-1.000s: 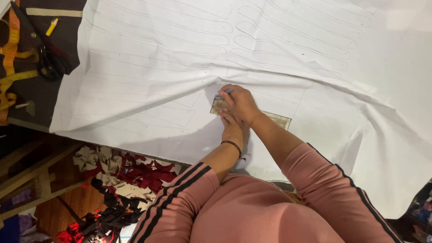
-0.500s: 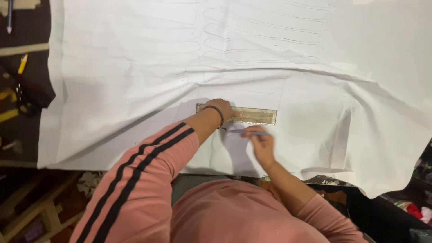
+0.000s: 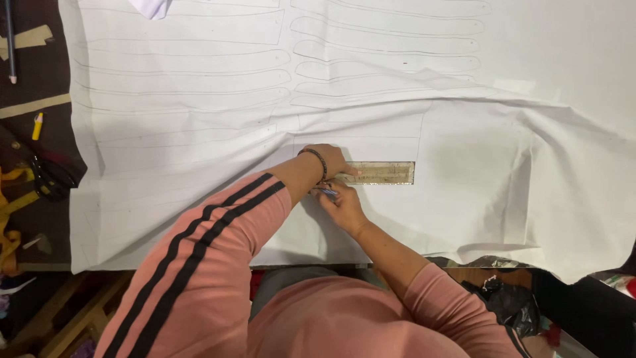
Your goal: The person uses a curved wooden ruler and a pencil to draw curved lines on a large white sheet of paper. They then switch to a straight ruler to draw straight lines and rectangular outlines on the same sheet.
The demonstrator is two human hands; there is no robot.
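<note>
A large white cloth (image 3: 199, 99) covers the table, marked with several long outlined shapes. A narrow worn ruler (image 3: 387, 172) lies flat on it near the front. My left hand (image 3: 331, 162), a dark bracelet on the wrist, presses down on the ruler's left end with fingers flat. Just below it my right hand (image 3: 344, 207) grips a blue pen (image 3: 328, 192), whose tip is at the ruler's lower edge. My pink sleeves with black stripes fill the lower part of the view.
Dark table surface shows at the left with a yellow marker (image 3: 38, 126), black scissors (image 3: 43, 178) and a thin stick (image 3: 10, 40). The cloth hangs wrinkled over the front edge at the right. Wooden frame parts and bags lie on the floor below.
The view has shifted left and closer. My left hand has moved onto the ruler's left end, and my right hand with the pen has drawn left to just beneath it.
</note>
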